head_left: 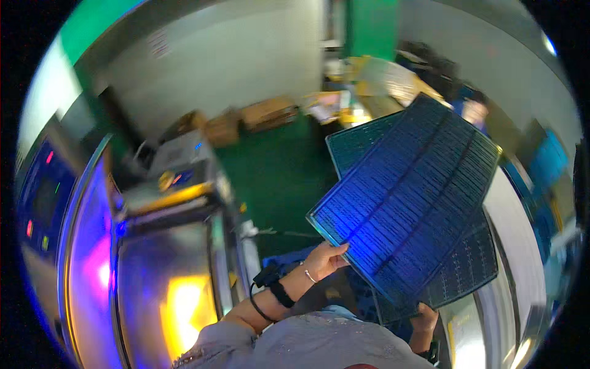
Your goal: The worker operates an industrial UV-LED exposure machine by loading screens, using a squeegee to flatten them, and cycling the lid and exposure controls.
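A large, thin dark panel [415, 190] with fine parallel rows and two darker bands, lit blue on its lower left part, tilts in front of me. My left hand [326, 261] pinches its near left edge, thumb on top. At its near corner my right hand [424, 318] has its fingers curled on the edge; whether it also grips the panel below cannot be made out. Beneath lies a similar dark panel [470, 264], and a dark green-edged panel part [362, 144] shows behind the upper one. A dark band and a bracelet circle my left wrist.
To the left stands a machine with a brightly lit metal bed [166, 295] and a raised lid [92, 264]. Cardboard boxes [267, 112] lie along the wall on the green floor [273, 178]. A blurred person [475, 112] is beyond the panels; a white curved surface [513, 215] is at right.
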The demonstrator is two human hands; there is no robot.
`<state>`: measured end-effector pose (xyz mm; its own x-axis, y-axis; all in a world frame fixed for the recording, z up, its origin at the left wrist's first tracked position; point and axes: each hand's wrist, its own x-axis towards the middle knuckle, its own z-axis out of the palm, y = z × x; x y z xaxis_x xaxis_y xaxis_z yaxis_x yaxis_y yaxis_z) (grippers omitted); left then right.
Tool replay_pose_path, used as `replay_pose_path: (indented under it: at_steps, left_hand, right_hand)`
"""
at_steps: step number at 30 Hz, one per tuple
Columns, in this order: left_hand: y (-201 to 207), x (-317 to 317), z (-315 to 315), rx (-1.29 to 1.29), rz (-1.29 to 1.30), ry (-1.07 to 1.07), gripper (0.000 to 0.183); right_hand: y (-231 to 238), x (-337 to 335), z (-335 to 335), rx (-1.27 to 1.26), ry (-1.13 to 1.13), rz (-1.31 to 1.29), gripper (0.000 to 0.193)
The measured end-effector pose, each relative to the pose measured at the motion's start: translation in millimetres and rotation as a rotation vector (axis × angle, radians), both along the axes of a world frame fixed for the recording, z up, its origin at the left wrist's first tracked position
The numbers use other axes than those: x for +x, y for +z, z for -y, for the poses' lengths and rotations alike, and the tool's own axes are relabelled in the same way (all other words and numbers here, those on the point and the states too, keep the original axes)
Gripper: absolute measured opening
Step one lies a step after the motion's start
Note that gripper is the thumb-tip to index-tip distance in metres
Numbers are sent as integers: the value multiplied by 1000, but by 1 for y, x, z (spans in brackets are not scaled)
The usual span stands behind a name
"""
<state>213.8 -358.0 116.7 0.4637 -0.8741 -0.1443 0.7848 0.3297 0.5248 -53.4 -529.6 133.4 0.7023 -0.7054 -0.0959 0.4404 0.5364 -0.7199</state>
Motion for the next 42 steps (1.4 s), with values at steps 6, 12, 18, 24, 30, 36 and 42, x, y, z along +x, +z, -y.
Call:
replay_pose_path:
  at_steps: [6, 12, 18, 24, 30, 36, 42]
  left_hand:
    - [0, -51, -166, 51, 40, 488, 35]
    - [-58, -149, -292, 103, -102, 1199, 38]
    - [-52, -254, -347, 229, -167, 1688, 40]
    - [-103, -325, -362, 80, -217, 2136, 32]
    - [-155, -328, -366, -75, -346, 2480, 28]
    - [-201, -287, -396, -225, -364, 2577, 33]
    - [-245, -302, -395, 13, -561, 2606, 33]
  right_hand:
    - [-30, 73, -22, -16, 461, -63, 60]
    - [-65, 182, -109, 21, 1052, -16, 46]
    - [-133, 267, -248, 200, 1587, -305, 33]
    - [-237, 322, -371, -359, 1764, -139, 29]
    - [-240, 358, -461, 348, 1874, -507, 30]
    - [-298, 391, -509, 193, 1915, -667, 21]
    - [-226, 375, -501, -262, 2314, -806, 17]
